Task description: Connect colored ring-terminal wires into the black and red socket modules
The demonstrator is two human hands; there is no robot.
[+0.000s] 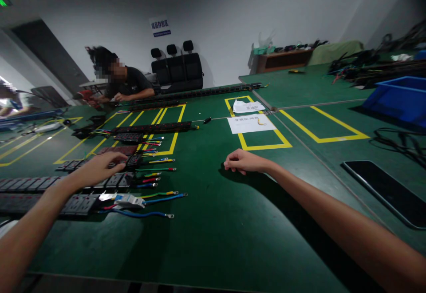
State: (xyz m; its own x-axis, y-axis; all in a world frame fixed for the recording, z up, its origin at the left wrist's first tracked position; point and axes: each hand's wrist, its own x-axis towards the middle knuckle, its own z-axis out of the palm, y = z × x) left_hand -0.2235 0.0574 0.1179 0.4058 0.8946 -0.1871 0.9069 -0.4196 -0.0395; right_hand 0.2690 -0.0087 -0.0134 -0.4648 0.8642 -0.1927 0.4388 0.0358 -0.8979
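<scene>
My left hand (103,167) is over a row of dark power socket strips at the left, fingers stretched out and thumb apart from them. Just beyond its fingertips is a black socket piece (133,160); whether they touch it, I cannot tell. Nearer me lie long grey socket strips (78,205), one with a white breaker-like module (129,201). Blue, yellow-green and red wires (163,198) with metal ring lugs stick out to the right. My right hand (244,160) is at mid-table, fingers loosely curled in, with nothing visible in them.
White paper sheets (251,124) lie within yellow tape outlines on the green table (213,239). A phone (386,191), black cables (402,144) and a blue bin (397,100) are at the right. Across the table, a co-worker (129,84) sits near a red power drill (88,97).
</scene>
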